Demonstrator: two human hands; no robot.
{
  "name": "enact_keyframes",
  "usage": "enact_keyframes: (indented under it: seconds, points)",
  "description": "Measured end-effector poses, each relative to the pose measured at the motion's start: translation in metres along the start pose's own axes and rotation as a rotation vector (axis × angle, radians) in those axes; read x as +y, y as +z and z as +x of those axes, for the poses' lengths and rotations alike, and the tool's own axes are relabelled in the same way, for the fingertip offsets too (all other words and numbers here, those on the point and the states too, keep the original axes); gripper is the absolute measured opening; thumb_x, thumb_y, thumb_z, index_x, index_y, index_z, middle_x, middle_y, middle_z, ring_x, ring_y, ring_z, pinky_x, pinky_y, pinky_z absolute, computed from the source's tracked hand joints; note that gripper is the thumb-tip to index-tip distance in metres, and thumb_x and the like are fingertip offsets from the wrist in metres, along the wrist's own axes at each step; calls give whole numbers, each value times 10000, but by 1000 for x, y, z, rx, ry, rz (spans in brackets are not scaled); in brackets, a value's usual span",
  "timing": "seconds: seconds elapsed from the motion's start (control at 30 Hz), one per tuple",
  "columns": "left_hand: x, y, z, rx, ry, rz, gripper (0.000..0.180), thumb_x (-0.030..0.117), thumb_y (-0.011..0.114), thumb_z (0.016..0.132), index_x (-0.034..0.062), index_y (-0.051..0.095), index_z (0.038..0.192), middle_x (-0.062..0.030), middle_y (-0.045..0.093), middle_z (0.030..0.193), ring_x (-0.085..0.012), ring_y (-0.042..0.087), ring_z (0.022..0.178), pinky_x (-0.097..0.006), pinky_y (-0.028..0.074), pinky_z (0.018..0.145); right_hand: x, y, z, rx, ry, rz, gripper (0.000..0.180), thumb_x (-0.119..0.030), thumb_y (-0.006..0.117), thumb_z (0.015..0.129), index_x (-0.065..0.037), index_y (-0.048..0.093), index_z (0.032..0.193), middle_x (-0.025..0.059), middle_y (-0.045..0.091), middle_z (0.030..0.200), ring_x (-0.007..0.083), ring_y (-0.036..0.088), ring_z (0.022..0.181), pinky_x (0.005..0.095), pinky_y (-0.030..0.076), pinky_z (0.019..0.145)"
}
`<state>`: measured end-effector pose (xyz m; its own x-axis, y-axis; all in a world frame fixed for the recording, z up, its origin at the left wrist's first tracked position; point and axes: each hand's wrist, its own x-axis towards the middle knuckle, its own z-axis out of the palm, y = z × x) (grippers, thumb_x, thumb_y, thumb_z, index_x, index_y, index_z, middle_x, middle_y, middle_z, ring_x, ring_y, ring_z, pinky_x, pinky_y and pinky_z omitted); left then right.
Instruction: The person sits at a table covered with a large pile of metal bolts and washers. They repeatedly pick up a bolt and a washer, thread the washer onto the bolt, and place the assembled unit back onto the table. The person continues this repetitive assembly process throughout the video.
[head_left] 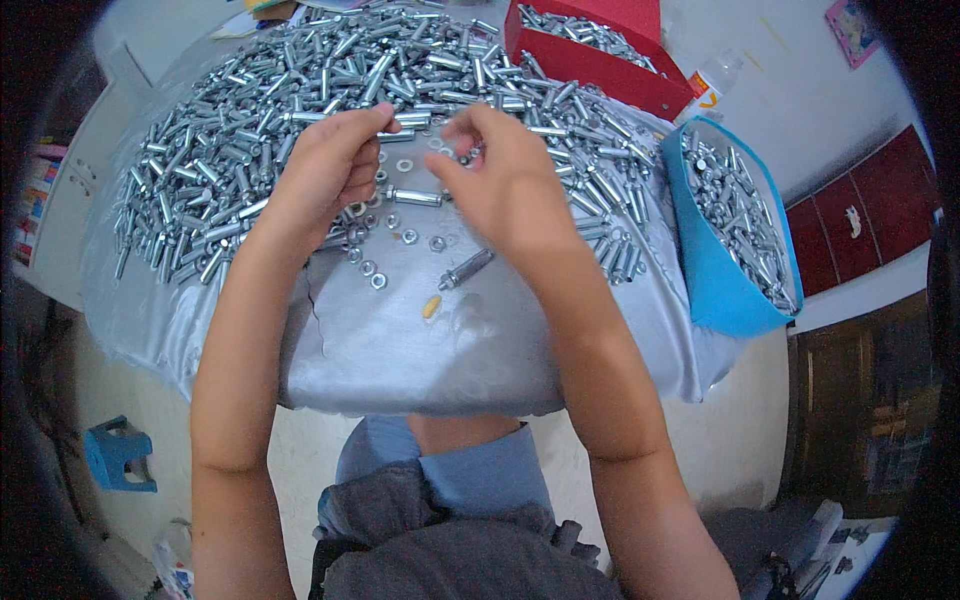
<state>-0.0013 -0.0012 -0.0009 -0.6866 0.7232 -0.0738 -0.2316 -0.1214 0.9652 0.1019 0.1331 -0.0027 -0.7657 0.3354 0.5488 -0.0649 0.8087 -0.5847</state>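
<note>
1. A silver metal bolt sleeve (413, 197) lies on the grey-covered tabletop (420, 340), between both hands.
2. Left hand (325, 175) curled, fingertips pinching something too small to tell.
3. Right hand (500, 175) half closed; contents unclear.
4. Small silver nuts (378, 268) lie scattered beside a heaped pile of silver sleeves (230, 130); blue bin (715, 270) at right.

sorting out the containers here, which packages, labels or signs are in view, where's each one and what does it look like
Red box: far side of the table, right of centre, open, holding metal parts.
Blue bin: right table edge, rounded, filled with metal parts.
Plastic bottle: between red box and blue bin, clear, white cap, orange and white label.
Pink card: top right, small, slanted, pictures too small to make out.
No screens show.
</note>
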Motion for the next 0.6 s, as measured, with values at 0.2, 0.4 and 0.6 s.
enact_keyframes:
  seconds: [0.2,0.4,0.6]
  points:
    - [2,1,-2,41,-9,23,233,303,503,857,75,520,809,97,255,520,-19,214,419,-196,160,378,-8,-21,-2,-614,195,-266,206,-228,685,639,-58,626,740,145,622,767,295,602,762,371,469,691]
    - [0,5,-1,52,-4,61,262,300,513,850,45,533,792,98,265,512,-21,212,419,-200,168,385,-5,-18,-12,-583,-57,-294,202,-193,684,633,-28,606,721,127,577,641,268,578,635,345,448,583]
    - [-2,5,0,49,-8,82,269,303,521,845,41,551,793,99,273,501,-22,217,415,-200,164,389,2,-8,-10,-513,-115,-141,216,-187,673,643,-5,592,726,136,574,654,274,572,627,338,451,589]
